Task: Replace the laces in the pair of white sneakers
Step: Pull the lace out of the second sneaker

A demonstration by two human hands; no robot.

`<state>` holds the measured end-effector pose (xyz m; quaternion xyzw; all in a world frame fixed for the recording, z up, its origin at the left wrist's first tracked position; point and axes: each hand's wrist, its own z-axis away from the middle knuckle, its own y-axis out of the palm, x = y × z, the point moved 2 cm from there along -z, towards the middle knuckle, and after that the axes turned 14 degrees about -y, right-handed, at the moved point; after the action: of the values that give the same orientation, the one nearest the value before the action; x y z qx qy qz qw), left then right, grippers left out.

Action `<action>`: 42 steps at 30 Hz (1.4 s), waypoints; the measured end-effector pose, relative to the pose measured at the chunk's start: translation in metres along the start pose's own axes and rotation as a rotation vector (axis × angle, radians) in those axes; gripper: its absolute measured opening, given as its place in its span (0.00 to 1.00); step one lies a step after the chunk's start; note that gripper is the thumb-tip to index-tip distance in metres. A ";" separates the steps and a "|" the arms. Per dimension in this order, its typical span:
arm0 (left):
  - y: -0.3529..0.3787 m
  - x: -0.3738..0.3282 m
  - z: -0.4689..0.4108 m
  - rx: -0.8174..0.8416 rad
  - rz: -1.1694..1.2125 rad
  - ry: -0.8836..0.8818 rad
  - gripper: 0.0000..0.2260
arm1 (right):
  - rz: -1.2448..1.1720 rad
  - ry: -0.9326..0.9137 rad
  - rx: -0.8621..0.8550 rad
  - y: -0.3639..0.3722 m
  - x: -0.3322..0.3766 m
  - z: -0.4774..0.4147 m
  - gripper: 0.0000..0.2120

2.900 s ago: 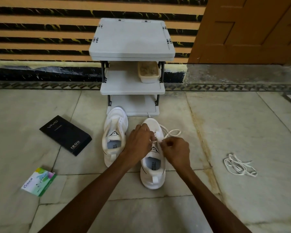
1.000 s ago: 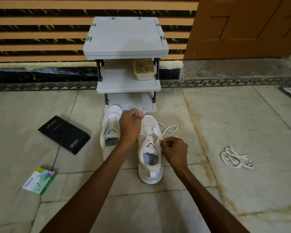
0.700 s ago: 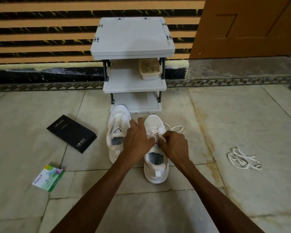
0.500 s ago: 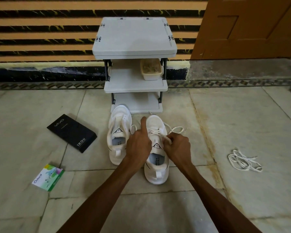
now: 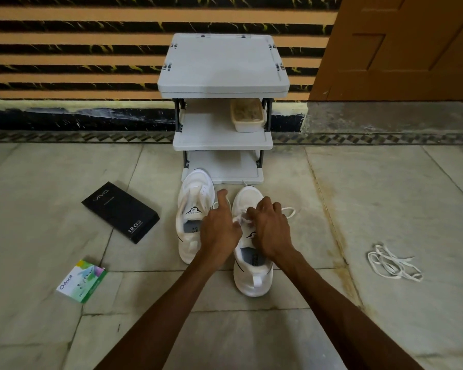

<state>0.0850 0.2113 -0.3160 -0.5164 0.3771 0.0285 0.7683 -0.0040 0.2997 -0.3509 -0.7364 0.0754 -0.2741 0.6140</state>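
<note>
My left grip [image 5: 219,231] and right grip [image 5: 271,232] both pinch the flat white lace [image 5: 243,219], half-threaded through the right white fabric sneaker [image 5: 251,276] on the floor. The left white sneaker [image 5: 195,198] looks unlaced. I read "SPEED" on its tongue, "vivo 120W" on the black carton [image 5: 120,212], and "Odonil" on the green packet [image 5: 82,281].

Looks like the entrance of a home, beside a wooden door [image 5: 412,44]. Pale stone-tiled floor [image 5: 385,196], a wall [image 5: 78,49] striped black and orange, a small grey three-shelf rack [image 5: 222,62] against it with a tub [image 5: 247,116] on the middle shelf, white sneakers [image 5: 195,217] at its foot, a phone box [image 5: 119,210] nearby.
</note>
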 end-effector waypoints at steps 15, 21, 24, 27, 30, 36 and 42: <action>0.001 -0.006 0.002 0.027 -0.067 0.028 0.31 | 0.103 0.014 -0.111 -0.018 -0.002 -0.012 0.14; -0.002 -0.005 0.002 0.032 -0.017 0.040 0.31 | 0.187 -0.064 -0.073 -0.005 -0.001 -0.019 0.11; -0.002 -0.003 0.003 0.036 0.019 0.039 0.28 | -0.011 -0.047 -0.207 -0.013 -0.006 -0.019 0.08; -0.002 -0.002 0.002 0.025 0.009 0.042 0.27 | -0.709 0.437 -0.634 -0.034 -0.030 -0.019 0.02; 0.000 -0.001 0.000 0.020 -0.014 0.031 0.29 | -1.426 0.805 -0.715 -0.038 -0.039 -0.019 0.04; 0.003 0.001 -0.001 0.000 0.008 0.036 0.30 | -0.644 0.184 -0.184 -0.021 -0.013 -0.018 0.05; 0.005 0.003 -0.003 0.000 0.030 0.020 0.30 | -0.144 -0.054 0.027 -0.010 -0.006 -0.021 0.06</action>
<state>0.0841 0.2103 -0.3222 -0.5109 0.3926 0.0346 0.7640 -0.0220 0.2863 -0.3414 -0.7388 0.0021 -0.2984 0.6042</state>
